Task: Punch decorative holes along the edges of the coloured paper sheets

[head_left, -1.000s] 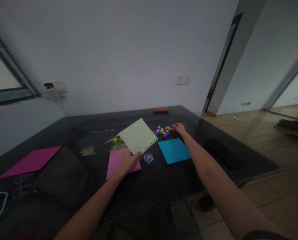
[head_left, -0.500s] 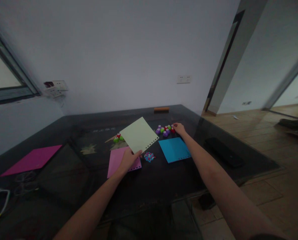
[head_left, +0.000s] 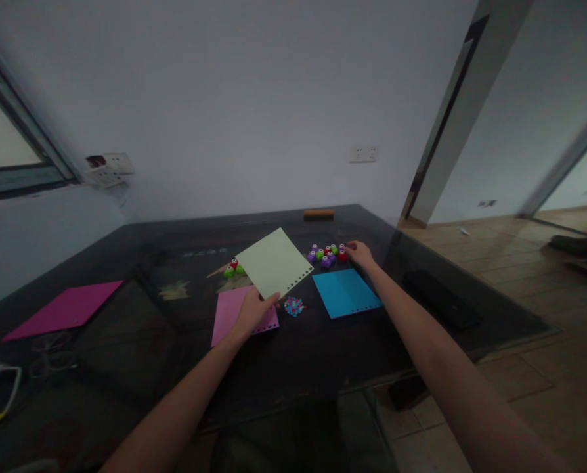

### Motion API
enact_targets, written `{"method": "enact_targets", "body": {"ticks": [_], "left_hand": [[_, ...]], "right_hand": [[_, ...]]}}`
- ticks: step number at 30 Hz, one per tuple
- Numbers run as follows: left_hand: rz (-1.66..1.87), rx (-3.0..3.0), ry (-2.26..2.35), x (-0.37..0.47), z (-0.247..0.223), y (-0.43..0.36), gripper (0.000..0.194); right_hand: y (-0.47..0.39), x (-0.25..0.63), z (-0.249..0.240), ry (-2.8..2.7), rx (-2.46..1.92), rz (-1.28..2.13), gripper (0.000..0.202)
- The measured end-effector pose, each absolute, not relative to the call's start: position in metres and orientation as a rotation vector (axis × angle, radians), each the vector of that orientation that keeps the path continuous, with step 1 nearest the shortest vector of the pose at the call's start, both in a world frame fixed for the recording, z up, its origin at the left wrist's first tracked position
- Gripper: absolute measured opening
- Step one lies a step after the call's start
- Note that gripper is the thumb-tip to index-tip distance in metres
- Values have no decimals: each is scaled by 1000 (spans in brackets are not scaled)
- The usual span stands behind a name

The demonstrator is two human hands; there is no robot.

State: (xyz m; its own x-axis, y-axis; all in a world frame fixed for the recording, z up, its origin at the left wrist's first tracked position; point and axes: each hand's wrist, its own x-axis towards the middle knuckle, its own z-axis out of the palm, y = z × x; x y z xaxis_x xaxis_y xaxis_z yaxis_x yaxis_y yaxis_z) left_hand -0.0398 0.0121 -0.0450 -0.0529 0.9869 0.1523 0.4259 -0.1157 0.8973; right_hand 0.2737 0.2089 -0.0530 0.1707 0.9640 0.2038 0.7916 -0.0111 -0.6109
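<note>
My left hand (head_left: 255, 312) grips the lower corner of a pale green sheet (head_left: 275, 263) with a row of punched holes, tilted above the table. Under that hand lies a pink sheet (head_left: 223, 316). My right hand (head_left: 360, 253) is at the right end of a cluster of purple, green and red eyed toys (head_left: 326, 255), its fingertips together by a red one (head_left: 343, 254); what they pinch, if anything, is too small to tell. A blue sheet (head_left: 345, 293) lies below the cluster. Small colored beads (head_left: 294, 306) form a pile between the sheets.
More eyed toys (head_left: 231, 267) sit left of the pale sheet. On the dark table (head_left: 298, 368) are a magenta sheet (head_left: 67, 310), a black case (head_left: 441, 299) at the right and a brown bar (head_left: 318, 213) at the back. Cables (head_left: 52, 355) lie at left.
My right hand has shifted slightly right, away from the red toy, which shows more fully. My left hand still holds the pale sheet in nearly the same place.
</note>
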Motion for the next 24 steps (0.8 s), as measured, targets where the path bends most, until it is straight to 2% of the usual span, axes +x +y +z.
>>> {"method": "enact_targets", "body": {"ticks": [3, 5, 9, 14, 18, 24], "left_hand": [[1143, 1573, 1532, -39, -42, 11, 23], [1137, 1550, 1536, -39, -41, 11, 23], [1074, 1556, 1469, -37, -41, 10, 27], [904, 1611, 1324, -31, -38, 3, 31], [830, 1633, 1253, -27, -37, 0, 30], [1050, 1581, 1286, -31, -40, 7, 31]], "right_hand": [[189, 274, -41, -1648, -1779, 352, 35], [168, 270, -34, -1658, -1591, 428, 32], [118, 249, -25, -1744, -1185, 824, 28], [80, 221, -31, -1576, -1000, 1208, 35], [78, 216, -37, -1510, -979, 1274, 32], [77, 222, -33, -1427, -1005, 1293, 30]]}}
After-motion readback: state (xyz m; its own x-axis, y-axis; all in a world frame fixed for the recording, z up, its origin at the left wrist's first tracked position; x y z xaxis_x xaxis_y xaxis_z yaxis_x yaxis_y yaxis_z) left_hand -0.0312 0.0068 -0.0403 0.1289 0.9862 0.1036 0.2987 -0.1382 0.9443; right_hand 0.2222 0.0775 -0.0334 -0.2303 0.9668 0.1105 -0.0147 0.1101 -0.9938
